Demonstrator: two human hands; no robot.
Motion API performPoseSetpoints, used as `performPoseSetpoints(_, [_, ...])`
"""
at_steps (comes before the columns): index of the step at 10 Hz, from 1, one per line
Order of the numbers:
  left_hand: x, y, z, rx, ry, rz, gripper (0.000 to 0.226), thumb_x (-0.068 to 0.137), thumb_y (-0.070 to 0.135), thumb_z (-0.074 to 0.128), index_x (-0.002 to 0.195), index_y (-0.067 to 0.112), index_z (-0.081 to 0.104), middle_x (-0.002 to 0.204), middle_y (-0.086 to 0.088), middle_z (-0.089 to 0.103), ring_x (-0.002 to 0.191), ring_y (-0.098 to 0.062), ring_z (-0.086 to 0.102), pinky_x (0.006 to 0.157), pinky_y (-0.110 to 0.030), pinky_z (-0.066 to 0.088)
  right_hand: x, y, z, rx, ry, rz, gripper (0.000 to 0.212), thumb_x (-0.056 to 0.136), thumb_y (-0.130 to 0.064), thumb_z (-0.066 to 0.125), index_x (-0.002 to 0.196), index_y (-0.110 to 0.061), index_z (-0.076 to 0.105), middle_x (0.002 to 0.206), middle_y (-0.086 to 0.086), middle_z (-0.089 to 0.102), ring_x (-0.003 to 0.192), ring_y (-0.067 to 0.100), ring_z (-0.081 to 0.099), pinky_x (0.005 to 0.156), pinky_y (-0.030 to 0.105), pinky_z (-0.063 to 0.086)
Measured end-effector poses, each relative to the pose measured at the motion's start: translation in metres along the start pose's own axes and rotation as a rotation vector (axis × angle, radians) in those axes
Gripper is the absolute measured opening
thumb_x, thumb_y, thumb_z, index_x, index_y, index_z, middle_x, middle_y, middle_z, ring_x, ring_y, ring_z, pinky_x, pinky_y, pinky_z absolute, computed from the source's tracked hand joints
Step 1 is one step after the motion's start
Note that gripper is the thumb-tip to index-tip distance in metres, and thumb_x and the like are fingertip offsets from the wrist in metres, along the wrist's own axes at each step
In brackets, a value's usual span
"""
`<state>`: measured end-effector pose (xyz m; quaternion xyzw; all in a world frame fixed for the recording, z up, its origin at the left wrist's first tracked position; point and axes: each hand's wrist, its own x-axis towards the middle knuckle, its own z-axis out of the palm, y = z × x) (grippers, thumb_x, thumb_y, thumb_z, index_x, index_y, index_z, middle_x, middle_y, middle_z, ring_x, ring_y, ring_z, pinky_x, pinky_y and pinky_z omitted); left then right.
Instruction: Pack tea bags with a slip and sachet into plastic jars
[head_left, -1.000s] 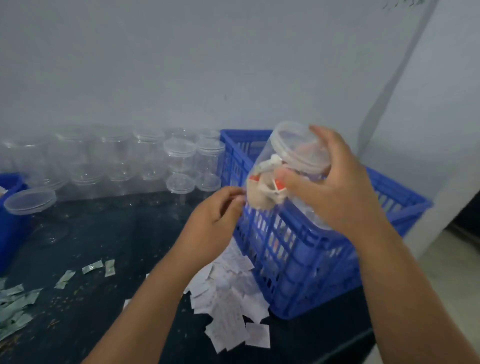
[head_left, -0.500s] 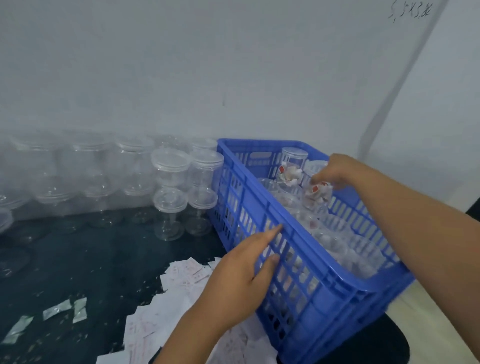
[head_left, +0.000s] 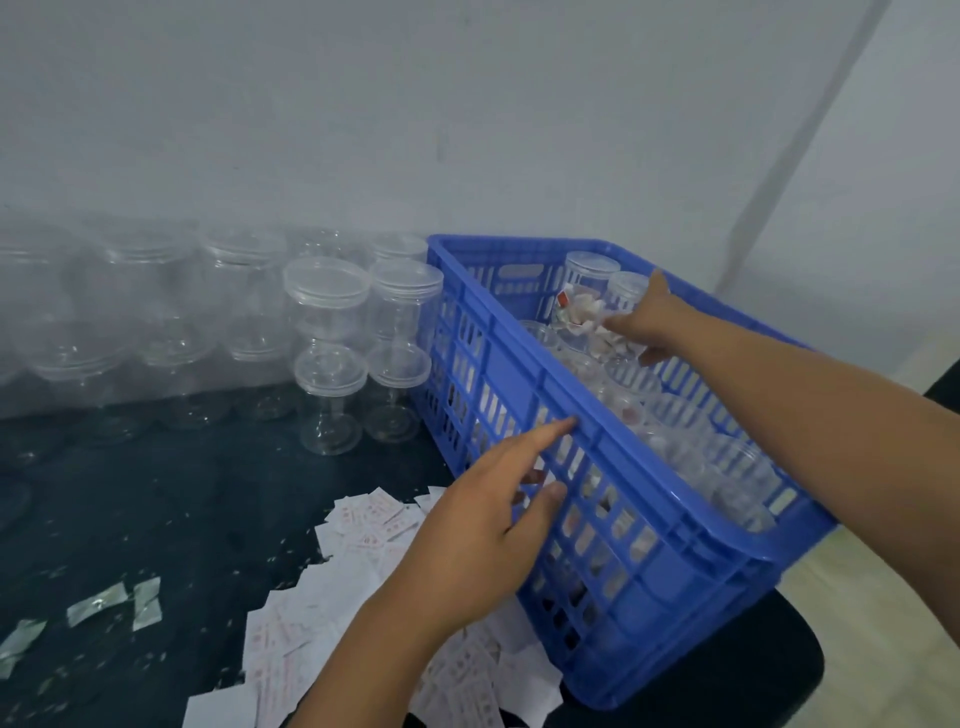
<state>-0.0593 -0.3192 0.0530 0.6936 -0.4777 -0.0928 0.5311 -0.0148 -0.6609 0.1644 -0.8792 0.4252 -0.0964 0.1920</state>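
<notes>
Right hand (head_left: 647, 322) reaches deep into the blue crate (head_left: 587, 525), fingers wrapped round a filled jar (head_left: 610, 332) at the far end, likely seating it next to another filled jar (head_left: 582, 296) already standing there. Left hand (head_left: 483, 530) rests flat on the crate's near-left wall, fingers spread and gripping nothing; looks like it's bracing the crate against sliding. Crate holds rows of capped clear jars, near ones too blurred to tell the contents. Left of the crate, empty lidded jars (head_left: 327, 353) stacked two high along the wall. Paper slips (head_left: 363, 530) heaped on the table (head_left: 156, 519) under the left arm; silvery sachets (head_left: 111, 605) scattered near left, within reach for the next jar.
</notes>
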Motion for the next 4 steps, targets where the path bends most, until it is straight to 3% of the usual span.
performPoseSetpoints(1, [-0.002,0.003,-0.001,-0.010,-0.016,-0.003,0.051,0.103,0.059,0.044,0.149,0.072,0.026,0.147,0.037,0.043,0.126,0.011,0.053,0.105,-0.035,0.054,-0.003,0.004,-0.004,-0.060,-0.019,0.032,0.108,0.103,-0.049,0.067,0.171,-0.024,-0.013,0.151,0.024,0.055,0.076,0.034,0.074,0.083,0.051,0.066])
performPoseSetpoints(2, [-0.004,0.006,-0.001,0.004,-0.014,-0.011,0.054,0.103,0.058,0.047,0.149,0.073,0.024,0.147,0.038,0.042,0.127,0.014,0.052,0.106,-0.034,0.053,-0.011,0.004,-0.011,-0.212,0.027,-0.024,0.106,0.102,-0.054,0.064,0.172,-0.021,-0.009,0.157,0.019,0.054,0.075,0.031,0.075,0.075,0.044,0.064])
performPoseSetpoints(3, [-0.007,0.009,-0.003,0.014,-0.014,-0.006,0.056,0.104,0.056,0.049,0.148,0.074,0.021,0.146,0.041,0.040,0.127,0.016,0.050,0.107,-0.033,0.052,-0.018,-0.007,-0.029,-0.320,0.166,-0.124,0.096,0.099,-0.060,0.066,0.167,-0.012,0.019,0.137,0.018,0.067,0.105,0.036,0.074,0.079,0.039,0.055])
performPoseSetpoints(4, [-0.005,0.013,-0.003,-0.002,-0.044,-0.018,0.058,0.106,0.049,0.052,0.148,0.075,0.021,0.145,0.042,0.039,0.125,0.016,0.051,0.106,-0.032,0.052,-0.031,-0.031,-0.063,-0.245,0.050,-0.202,0.062,0.103,-0.055,0.064,0.140,-0.006,0.060,0.115,0.015,0.074,0.096,0.031,0.075,0.077,0.036,0.057])
